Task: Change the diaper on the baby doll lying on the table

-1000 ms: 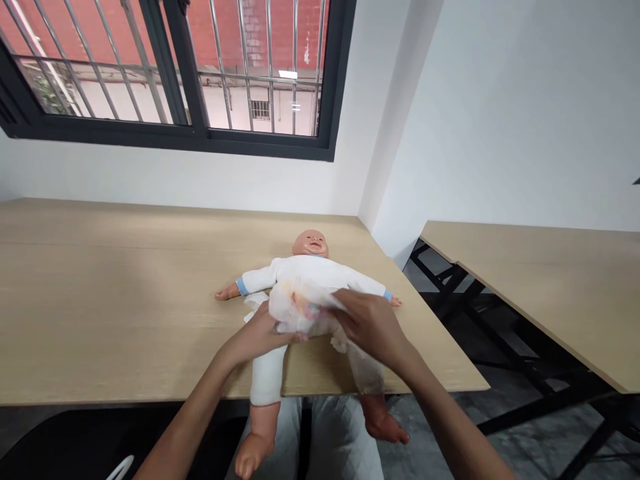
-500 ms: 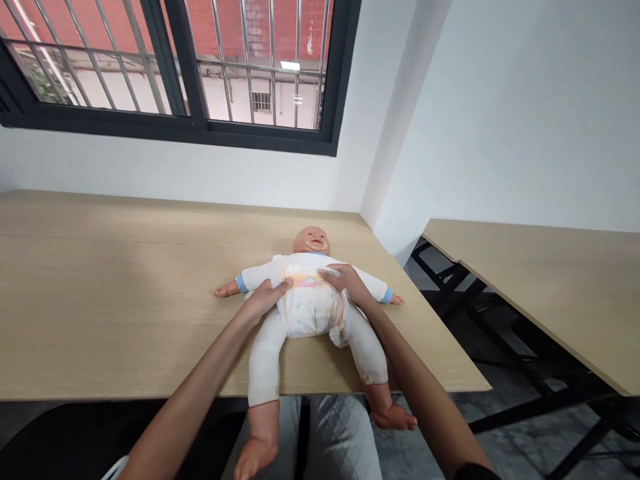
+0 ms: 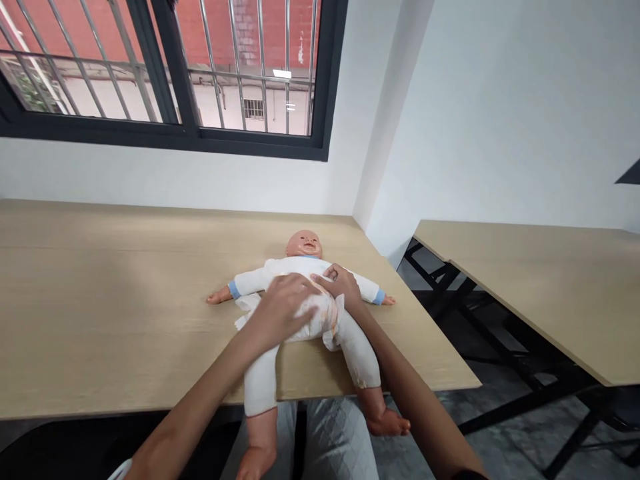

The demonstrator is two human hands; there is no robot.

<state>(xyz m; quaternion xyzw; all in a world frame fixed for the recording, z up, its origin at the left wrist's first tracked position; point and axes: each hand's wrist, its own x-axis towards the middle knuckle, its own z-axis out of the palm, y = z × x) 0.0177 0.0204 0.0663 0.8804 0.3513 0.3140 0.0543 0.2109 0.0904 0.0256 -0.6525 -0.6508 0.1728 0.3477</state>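
A baby doll (image 3: 305, 244) lies face up on the wooden table, its arms spread and its lower legs hanging over the front edge. It wears a white suit with blue cuffs, and a white printed diaper (image 3: 314, 328) is around its hips over the suit. My left hand (image 3: 289, 303) is above the diaper's front, slightly blurred, thumb and fingers apart, hiding much of the print. With thumb and fingers my right hand (image 3: 343, 285) grips the diaper's waist on the right. A loose diaper flap (image 3: 246, 308) spreads out on the left side.
The wooden table (image 3: 125, 320) ends on the right, beyond a gap from a second table (image 3: 540, 287) with black legs. Behind are a white wall and a barred window (image 3: 250, 143). My legs (image 3: 343, 433) are under the front edge.
My left hand has left the diaper's left waist and moved right across its front, exposing the left flap. My right hand stays at the right waist. The view has shifted slightly.
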